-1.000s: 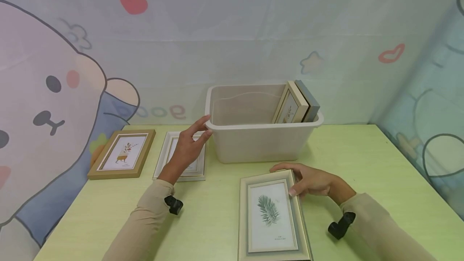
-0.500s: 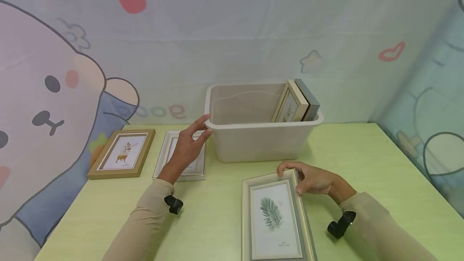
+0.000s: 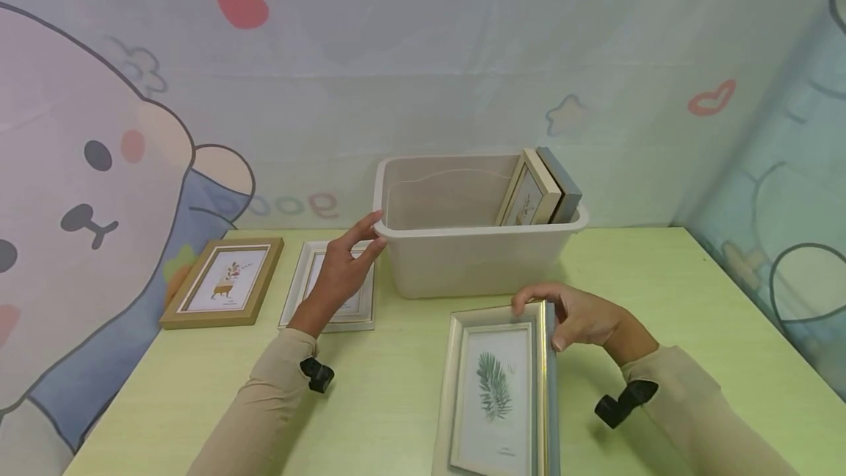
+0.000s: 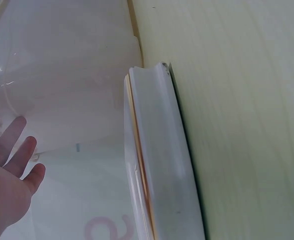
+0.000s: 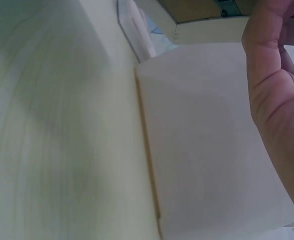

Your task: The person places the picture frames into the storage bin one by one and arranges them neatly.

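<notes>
In the head view my left hand (image 3: 340, 270) holds the left front corner of a pale plastic bin (image 3: 463, 263), fingers at the rim and thumb below it. The left wrist view shows the left hand (image 4: 9, 185) against the bin's wall. My right hand (image 3: 584, 318) grips the top right corner of a cream and grey picture frame (image 3: 492, 395) with a green leaf print. This picture frame is tilted in front of the bin, its right side raised and its lower end cut off. The right wrist view catches part of its back (image 5: 201, 30).
Inside the bin's right end lean a cream picture frame (image 3: 545, 186) and a grey-blue one (image 3: 562, 186). A brown picture frame (image 3: 258, 292) lies flat at the table's left. Beside it lies a white picture frame (image 3: 363, 314), partly under my left forearm. A printed cloth (image 3: 423, 42) hangs behind.
The leaf-print picture frame has shifted slightly right and tilted, showing more of its right side edge. My right hand has moved right and a little up with it. The left hand stays put.
</notes>
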Available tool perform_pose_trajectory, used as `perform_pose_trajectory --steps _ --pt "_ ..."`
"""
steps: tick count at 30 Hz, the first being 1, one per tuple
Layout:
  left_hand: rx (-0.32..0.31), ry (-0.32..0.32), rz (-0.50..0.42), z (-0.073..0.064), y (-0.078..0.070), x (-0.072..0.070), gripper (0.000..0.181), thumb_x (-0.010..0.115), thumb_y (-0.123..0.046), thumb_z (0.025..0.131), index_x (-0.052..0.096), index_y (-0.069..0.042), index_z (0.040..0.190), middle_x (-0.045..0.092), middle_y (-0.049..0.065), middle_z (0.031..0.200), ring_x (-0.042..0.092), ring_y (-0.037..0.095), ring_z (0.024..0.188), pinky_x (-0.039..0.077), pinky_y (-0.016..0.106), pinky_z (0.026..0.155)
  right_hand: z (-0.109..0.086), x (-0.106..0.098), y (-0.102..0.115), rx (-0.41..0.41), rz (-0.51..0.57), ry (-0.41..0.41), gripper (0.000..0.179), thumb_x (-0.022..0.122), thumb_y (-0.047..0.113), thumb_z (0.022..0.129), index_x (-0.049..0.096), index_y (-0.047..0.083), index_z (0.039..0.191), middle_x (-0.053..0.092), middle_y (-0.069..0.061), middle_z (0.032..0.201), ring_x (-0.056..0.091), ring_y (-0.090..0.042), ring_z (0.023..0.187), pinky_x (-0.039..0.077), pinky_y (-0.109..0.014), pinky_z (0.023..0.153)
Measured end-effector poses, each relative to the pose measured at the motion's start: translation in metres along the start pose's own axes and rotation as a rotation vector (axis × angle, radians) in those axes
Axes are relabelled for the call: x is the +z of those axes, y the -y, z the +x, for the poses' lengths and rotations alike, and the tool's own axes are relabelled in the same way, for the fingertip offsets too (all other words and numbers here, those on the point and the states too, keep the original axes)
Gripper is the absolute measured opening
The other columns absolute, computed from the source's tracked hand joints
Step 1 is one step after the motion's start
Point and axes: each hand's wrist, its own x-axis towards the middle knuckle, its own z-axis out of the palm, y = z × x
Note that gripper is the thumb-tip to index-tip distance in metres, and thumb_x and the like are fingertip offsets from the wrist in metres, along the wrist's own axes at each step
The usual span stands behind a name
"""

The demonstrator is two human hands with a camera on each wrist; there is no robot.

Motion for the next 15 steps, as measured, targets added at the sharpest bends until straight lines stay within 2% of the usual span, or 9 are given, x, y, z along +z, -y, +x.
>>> perform_pose_trajectory --steps 5,15 --pt "-0.003 0.002 0.002 0.000 0.000 -0.001 0.051 0.062 -0.024 0.100 0.048 -0.024 0.149 0.070 0.018 0.121 0.051 0.033 0.135 0.035 0.063 0.111 0.002 0.003 0.011 -0.052 -0.070 0.006 0.043 0.073 0.010 0.092 0.059 0.014 0.132 0.066 -0.001 0.125 0.065 -0.011 0.107 0.056 -0.026 0.083" --pt "0.000 0.008 0.005 0.000 0.002 -0.001 0.051 0.062 -0.026 0.100 0.048 -0.025 0.150 0.070 0.017 0.121 0.052 0.032 0.134 0.036 0.062 0.110 0.014 0.017 0.038 -0.063 -0.187 -0.026 0.037 0.075 0.007 0.089 0.061 0.008 0.124 0.066 -0.001 0.117 0.064 -0.012 0.102 0.056 -0.026 0.082"
